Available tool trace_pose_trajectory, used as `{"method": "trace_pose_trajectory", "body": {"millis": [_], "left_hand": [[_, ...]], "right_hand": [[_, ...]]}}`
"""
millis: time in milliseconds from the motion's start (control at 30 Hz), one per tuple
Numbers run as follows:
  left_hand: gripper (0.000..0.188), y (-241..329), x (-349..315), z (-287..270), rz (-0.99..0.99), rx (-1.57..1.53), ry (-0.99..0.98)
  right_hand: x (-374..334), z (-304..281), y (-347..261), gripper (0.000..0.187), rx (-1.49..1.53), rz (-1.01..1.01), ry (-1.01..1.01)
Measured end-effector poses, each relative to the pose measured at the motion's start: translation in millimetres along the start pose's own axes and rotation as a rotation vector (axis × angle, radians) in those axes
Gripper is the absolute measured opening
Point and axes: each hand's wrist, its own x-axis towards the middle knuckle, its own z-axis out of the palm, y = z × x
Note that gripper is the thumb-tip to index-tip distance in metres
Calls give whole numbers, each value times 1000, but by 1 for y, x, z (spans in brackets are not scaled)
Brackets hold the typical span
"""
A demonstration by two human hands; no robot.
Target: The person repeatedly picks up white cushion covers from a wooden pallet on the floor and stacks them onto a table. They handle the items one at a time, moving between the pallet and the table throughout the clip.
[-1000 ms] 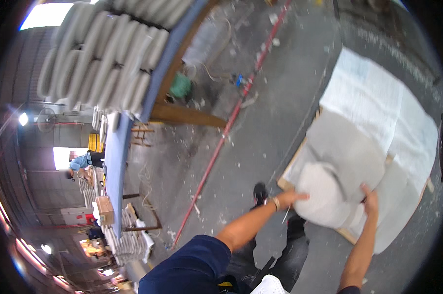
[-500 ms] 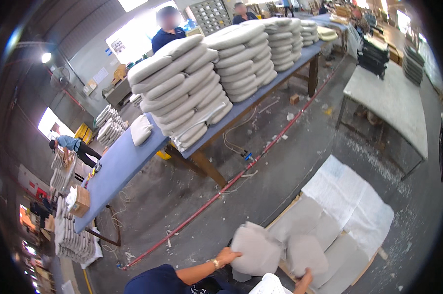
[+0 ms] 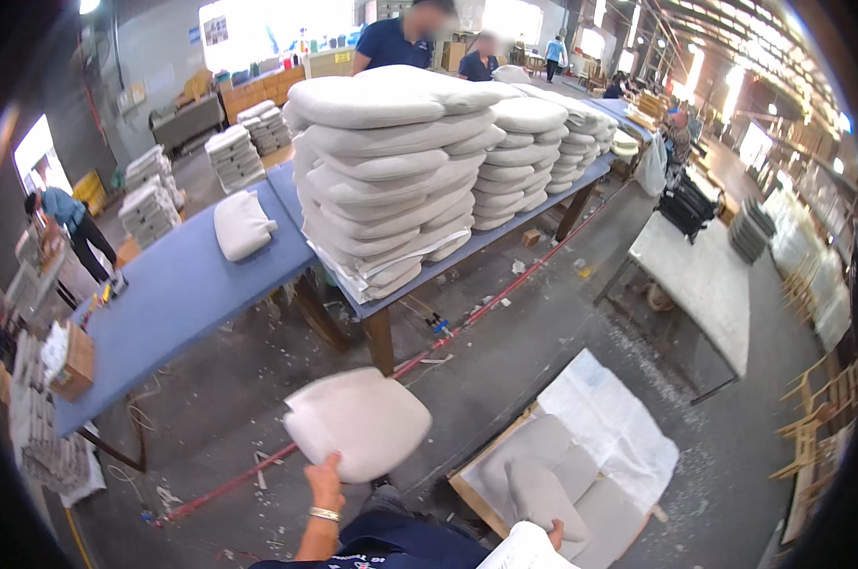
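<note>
My left hand (image 3: 327, 486) is closed on the near edge of a light grey-beige seat cushion (image 3: 358, 429), holding it up over the floor, its broad face showing. The cushion has a notch at its left corner. My right hand (image 3: 564, 534) grips the lower end of a second cushion (image 3: 543, 490), which is tilted over a low pallet (image 3: 481, 500). Beneath it, more grey cushions (image 3: 604, 517) lie flat on the pallet, partly covered by a white cloth sheet (image 3: 604, 408). White fabric at the lower edge hides part of my right forearm.
A long blue-topped table (image 3: 178, 294) carries tall stacks of cushions (image 3: 391, 180) and one single cushion (image 3: 244, 226). A red pipe (image 3: 225, 484) crosses the floor. A pale table (image 3: 694, 284) stands at the right. Co-workers (image 3: 396, 43) are behind the stacks and at far left.
My left hand has lifted its cushion leftward, away from the pallet toward the blue table. My right hand still holds the other cushion, now more tilted. The view has turned.
</note>
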Motion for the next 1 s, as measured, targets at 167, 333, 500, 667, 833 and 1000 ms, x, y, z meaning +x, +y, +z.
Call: {"method": "trace_pose_trajectory", "body": {"millis": [167,333,500,667,833,1000], "left_hand": [[35,104,50,-52,239,-197,83],[47,220,61,-92,485,-491,108],[59,305,86,-79,787,-830,-10],[60,422,92,-19,967,-1027,-229],[42,515,106,64,1024,-1088,-547],[43,590,148,160,970,-1050,-683]], "right_hand": [[-58,163,-44,53,227,-46,-257],[-165,329,-93,42,254,-360,-617],[-211,421,-151,54,548,-455,-990],[-268,499,-159,59,737,-545,-1004],[-291,575,-145,61,742,-250,-1823],[-321,637,-119,65,781,-353,-1664]]}}
